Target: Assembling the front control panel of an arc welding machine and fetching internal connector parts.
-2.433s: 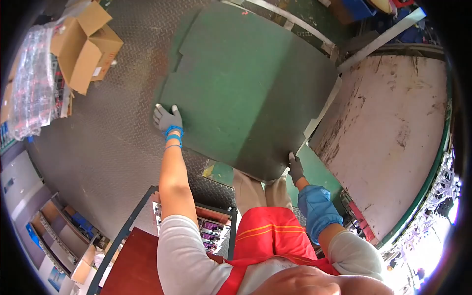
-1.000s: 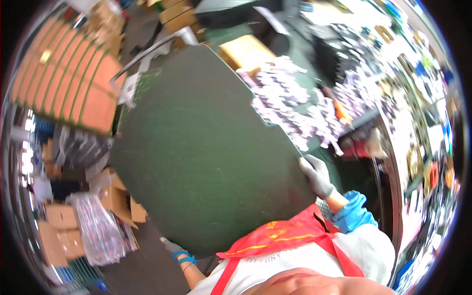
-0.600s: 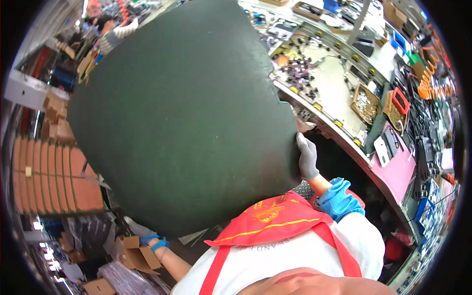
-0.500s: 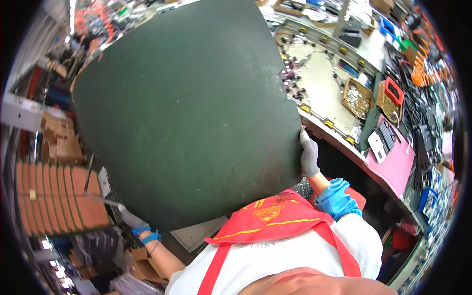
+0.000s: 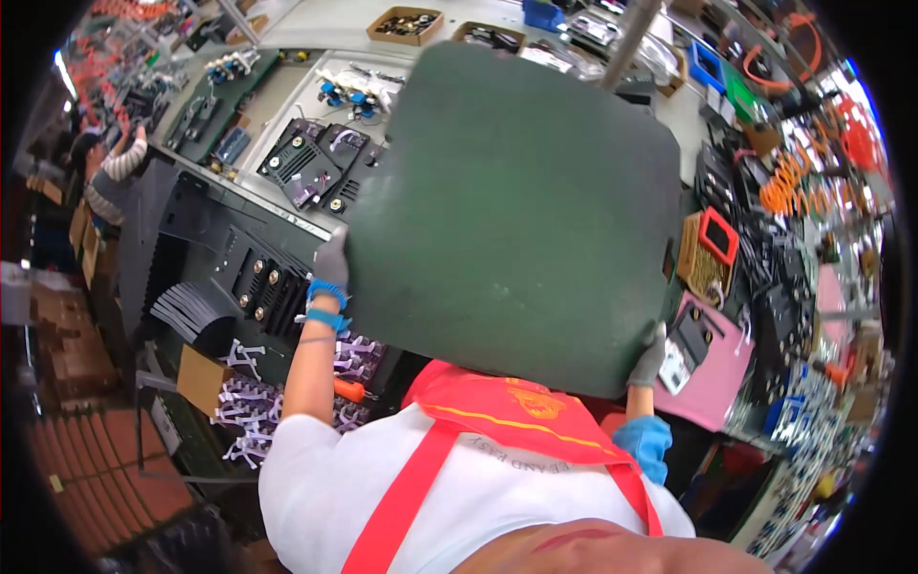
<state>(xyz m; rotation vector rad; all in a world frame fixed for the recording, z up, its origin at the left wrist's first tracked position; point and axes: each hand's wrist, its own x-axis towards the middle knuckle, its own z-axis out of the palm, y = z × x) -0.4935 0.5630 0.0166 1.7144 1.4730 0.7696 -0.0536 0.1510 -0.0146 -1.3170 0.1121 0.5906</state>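
Note:
A large dark green sheet (image 5: 516, 210) with rounded corners fills the middle of the view, hiding much of the workbench. My left hand (image 5: 332, 260), in a grey glove with a blue band at the wrist, is closed on its left edge. On the near right corner, my gloved right hand (image 5: 648, 360) grips the opposite edge. The fingers of both hands are partly hidden by the sheet. Beside its left edge lie black plates with fittings (image 5: 316, 163). A pink mat (image 5: 712, 387) with a black and white part on it lies next to my right hand.
Black parts (image 5: 258, 277) and white-and-purple clips (image 5: 253, 411) lie at left, near my left forearm. Small boxes of parts (image 5: 405, 26) stand along the back. A box with a red frame (image 5: 717, 234) sits at right. Another person (image 5: 110, 177) works at far left.
The green sheet has shifted right, between my hands, and looks smaller. My left hand has come up and right with it. Bench parts at left that it covered now show.

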